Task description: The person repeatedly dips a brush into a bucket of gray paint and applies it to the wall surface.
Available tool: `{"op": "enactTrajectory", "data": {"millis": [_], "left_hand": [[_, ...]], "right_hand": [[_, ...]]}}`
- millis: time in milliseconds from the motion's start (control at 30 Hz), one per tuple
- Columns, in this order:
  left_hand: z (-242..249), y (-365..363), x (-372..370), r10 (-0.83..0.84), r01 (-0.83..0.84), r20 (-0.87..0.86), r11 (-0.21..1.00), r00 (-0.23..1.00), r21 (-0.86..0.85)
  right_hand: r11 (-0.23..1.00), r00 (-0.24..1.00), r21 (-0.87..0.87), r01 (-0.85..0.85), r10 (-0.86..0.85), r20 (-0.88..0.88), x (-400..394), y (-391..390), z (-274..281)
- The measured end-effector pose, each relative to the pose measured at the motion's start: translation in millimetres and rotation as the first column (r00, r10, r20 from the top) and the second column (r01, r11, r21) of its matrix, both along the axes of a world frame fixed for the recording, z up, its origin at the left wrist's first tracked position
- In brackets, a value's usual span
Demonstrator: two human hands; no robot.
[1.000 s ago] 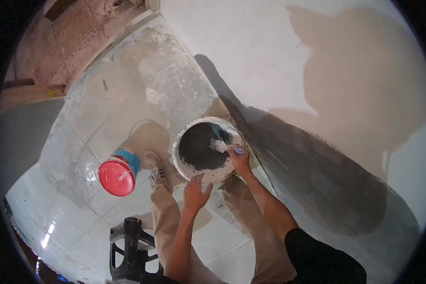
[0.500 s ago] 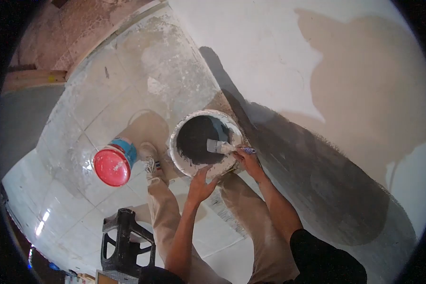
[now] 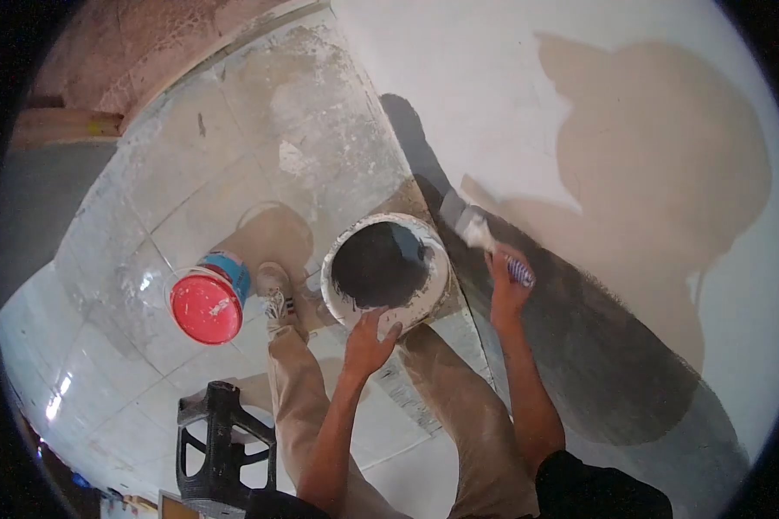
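Observation:
My right hand [image 3: 507, 285] grips a paintbrush [image 3: 478, 233] by its patterned handle. The brush's bristles are at the wall [image 3: 493, 95], on the upper part of a dark grey coated band [image 3: 580, 333]. Close to the wall's foot stands a white, smeared bucket [image 3: 433, 298] with dark grey coating [image 3: 374, 264] inside. With fingers over its near rim and the thumb to the right, my left hand [image 3: 370, 344] holds the bucket, which sits between my legs.
A red-lidded paint pail [image 3: 206, 307] with a blue band stands on the tiled floor [image 3: 199, 190] to the left. Nearer to me is a black plastic stool [image 3: 223, 441]. My shoe [image 3: 274, 290] is beside the bucket, and shadows fall across the wall.
My right hand has lifted the brush out of the bucket and carried it right and up to the wall. My left hand stays on the bucket's rim.

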State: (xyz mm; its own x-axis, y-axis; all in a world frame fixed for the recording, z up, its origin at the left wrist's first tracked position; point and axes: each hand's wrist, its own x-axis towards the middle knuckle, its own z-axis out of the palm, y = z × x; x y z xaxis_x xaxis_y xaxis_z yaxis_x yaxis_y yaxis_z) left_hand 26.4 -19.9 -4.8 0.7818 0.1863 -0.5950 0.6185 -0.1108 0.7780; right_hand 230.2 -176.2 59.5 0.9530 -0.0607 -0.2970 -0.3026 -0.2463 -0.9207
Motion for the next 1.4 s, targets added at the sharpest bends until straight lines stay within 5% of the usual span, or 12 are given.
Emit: {"op": "enactTrajectory", "data": {"millis": [67, 133, 367, 600, 967, 1200, 1400], "left_hand": [[2, 8, 4, 0.005, -0.005, -0.020, 1.000, 1.000, -0.027], [1, 14, 7, 0.018, -0.018, 0.006, 1.000, 1.000, -0.012], [11, 33, 27, 0.035, -0.036, 0.048, 0.999, 0.998, 0.022], [26, 40, 52, -0.050, 0.048, -0.046, 0.998, 0.998, -0.036], [28, 53, 62, -0.059, 0.052, -0.083, 0.995, 0.995, -0.084], [27, 48, 68, -0.016, 0.012, -0.065, 0.998, 0.998, -0.066], [27, 58, 66, -0.031, 0.026, -0.093, 0.998, 0.995, -0.058]], "right_hand": [[0.951, 0.960, -0.279, -0.133, 0.193, 0.201, 32, 31, -3], [0.924, 0.884, -0.313, -0.220, 0.324, 0.336, 64, 79, -13], [0.680, 0.670, -0.609, -0.407, 0.676, 0.307, 167, 175, -149], [0.503, 0.628, -0.750, -0.430, 0.763, 0.152, 210, 209, -205], [0.457, 0.590, -0.782, -0.424, 0.795, 0.144, 229, 232, -228], [0.411, 0.451, -0.874, -0.260, 0.852, 0.267, 211, 233, -178], [0.505, 0.602, -0.764, -0.401, 0.774, 0.196, 201, 232, -205]]}}
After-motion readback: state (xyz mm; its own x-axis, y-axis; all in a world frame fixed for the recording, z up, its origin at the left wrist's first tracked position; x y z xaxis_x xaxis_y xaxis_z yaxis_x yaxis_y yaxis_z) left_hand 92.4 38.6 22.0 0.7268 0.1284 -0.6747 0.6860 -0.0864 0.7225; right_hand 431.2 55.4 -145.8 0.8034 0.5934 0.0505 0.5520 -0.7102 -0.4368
